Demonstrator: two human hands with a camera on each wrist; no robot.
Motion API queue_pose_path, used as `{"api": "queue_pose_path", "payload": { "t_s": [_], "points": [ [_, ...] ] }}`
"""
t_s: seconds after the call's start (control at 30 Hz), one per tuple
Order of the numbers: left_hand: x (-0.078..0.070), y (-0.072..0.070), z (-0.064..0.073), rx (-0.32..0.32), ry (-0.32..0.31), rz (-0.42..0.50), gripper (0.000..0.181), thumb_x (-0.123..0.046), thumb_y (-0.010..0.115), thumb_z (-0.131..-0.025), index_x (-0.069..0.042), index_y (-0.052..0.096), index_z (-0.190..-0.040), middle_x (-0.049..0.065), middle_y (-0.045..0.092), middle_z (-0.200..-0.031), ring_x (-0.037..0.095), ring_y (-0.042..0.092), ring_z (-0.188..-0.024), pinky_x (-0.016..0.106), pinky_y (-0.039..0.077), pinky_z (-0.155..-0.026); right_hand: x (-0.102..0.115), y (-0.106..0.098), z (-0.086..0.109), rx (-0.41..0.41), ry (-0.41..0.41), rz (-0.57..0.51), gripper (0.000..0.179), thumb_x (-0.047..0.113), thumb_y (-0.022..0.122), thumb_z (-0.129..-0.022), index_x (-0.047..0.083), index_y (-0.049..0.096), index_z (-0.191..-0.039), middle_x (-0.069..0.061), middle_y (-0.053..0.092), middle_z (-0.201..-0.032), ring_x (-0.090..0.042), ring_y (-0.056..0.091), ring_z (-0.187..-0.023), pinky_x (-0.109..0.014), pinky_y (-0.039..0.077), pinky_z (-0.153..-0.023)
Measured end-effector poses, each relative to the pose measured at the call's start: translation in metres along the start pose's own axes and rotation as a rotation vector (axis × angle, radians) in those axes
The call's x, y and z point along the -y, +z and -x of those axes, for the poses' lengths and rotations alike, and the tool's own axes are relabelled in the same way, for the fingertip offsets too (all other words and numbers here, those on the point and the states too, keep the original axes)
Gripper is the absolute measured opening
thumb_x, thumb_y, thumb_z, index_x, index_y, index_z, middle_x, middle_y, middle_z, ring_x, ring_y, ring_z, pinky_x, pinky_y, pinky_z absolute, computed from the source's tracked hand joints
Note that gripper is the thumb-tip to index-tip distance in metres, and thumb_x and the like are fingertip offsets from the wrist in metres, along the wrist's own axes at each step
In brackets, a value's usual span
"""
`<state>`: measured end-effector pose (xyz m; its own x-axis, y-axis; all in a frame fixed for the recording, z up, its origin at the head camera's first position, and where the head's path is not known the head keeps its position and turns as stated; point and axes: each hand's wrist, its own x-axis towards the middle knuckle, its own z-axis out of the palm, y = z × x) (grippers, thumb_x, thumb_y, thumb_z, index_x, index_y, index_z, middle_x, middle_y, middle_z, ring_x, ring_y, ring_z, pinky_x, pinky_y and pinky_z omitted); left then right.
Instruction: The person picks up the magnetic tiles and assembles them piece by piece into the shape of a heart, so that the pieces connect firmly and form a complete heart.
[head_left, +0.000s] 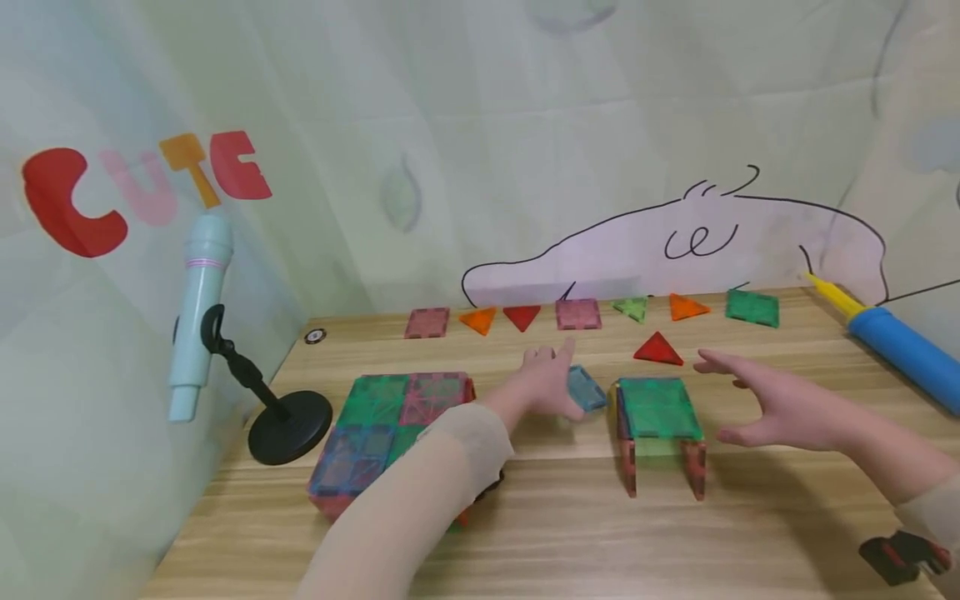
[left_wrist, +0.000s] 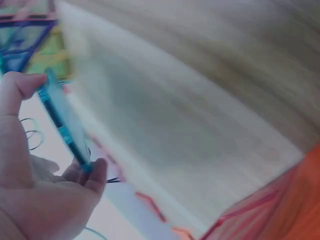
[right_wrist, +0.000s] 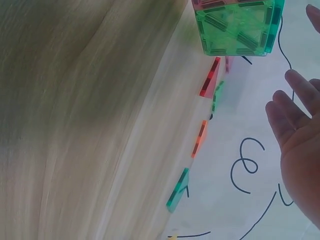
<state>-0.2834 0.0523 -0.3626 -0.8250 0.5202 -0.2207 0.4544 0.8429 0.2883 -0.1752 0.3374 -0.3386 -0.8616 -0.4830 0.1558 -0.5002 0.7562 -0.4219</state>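
My left hand (head_left: pixel 551 385) pinches a blue square magnetic tile (head_left: pixel 586 388) by its edges, above the wooden table. In the left wrist view the tile (left_wrist: pixel 67 127) spans from thumb to fingertips. Just right of it stands a small structure of magnetic tiles (head_left: pixel 662 408), green on top with reddish pieces below. My right hand (head_left: pixel 787 408) hovers to the right of this structure, fingers spread and apart from it. The right wrist view shows the structure's green side (right_wrist: pixel 235 30) near the right fingers. Partly behind my left forearm is a wider tile box (head_left: pixel 375 400) with green, pink and blue tiles on top.
Along the table's back lie square and triangular tiles, among them a pink square (head_left: pixel 427 322), an orange triangle (head_left: pixel 688 307) and a green square (head_left: pixel 752 307). A red triangle (head_left: pixel 659 348) lies nearer. At left stands a toy microphone (head_left: pixel 201 308); at right, a blue pump (head_left: pixel 903 350).
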Motion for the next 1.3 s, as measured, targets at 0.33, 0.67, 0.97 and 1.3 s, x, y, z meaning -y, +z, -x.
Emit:
{"api": "queue_pose_path", "payload": {
  "t_s": [0.33,0.67,0.97,1.3],
  "points": [
    [-0.017,-0.048,0.026,-0.082,0.129,0.129,0.113,-0.035,0.072,-0.071,-0.009,-0.004,-0.151,0.01,0.052,-0.13,0.03,0.037,-0.122,0.039,0.042,-0.093,0.024,0.003,-0.022,-0.073,0.001,-0.049,0.084,0.037,0.077,-0.077,0.005,0.034,-0.143,-0.013,0.054,-0.13,-0.031,0.057,-0.107,-0.048,0.048,-0.084],
    [-0.027,-0.063,0.048,-0.087,0.344,0.357,0.108,-0.026,0.074,-0.072,-0.009,0.002,-0.15,0.003,0.051,-0.123,0.013,0.046,-0.102,0.023,0.044,-0.084,0.055,0.013,-0.058,0.061,-0.048,-0.207,0.089,0.036,0.076,-0.078,0.008,0.027,-0.147,-0.012,0.045,-0.138,-0.03,0.048,-0.121,-0.049,0.044,-0.091],
    [-0.038,-0.052,0.059,-0.001,0.467,0.51,0.107,-0.025,0.077,-0.077,-0.018,0.001,-0.152,0.003,0.046,-0.133,0.013,0.047,-0.117,0.026,0.04,-0.097,0.059,0.002,-0.037,0.061,-0.017,-0.208,0.079,0.028,0.078,-0.076,0.005,0.038,-0.14,-0.01,0.051,-0.129,-0.026,0.051,-0.11,-0.036,0.049,-0.085],
    [-0.048,-0.039,0.057,-0.046,0.367,0.769,0.032,-0.019,0.065,-0.089,-0.01,0.058,-0.119,0.001,0.057,-0.092,0.009,0.059,-0.082,0.02,0.05,-0.071,0.057,-0.005,-0.012,-0.044,-0.036,-0.02,0.085,0.043,0.081,-0.07,0.005,0.044,-0.136,-0.013,0.043,-0.129,-0.024,0.052,-0.105,-0.035,0.053,-0.078]
  ]
}}
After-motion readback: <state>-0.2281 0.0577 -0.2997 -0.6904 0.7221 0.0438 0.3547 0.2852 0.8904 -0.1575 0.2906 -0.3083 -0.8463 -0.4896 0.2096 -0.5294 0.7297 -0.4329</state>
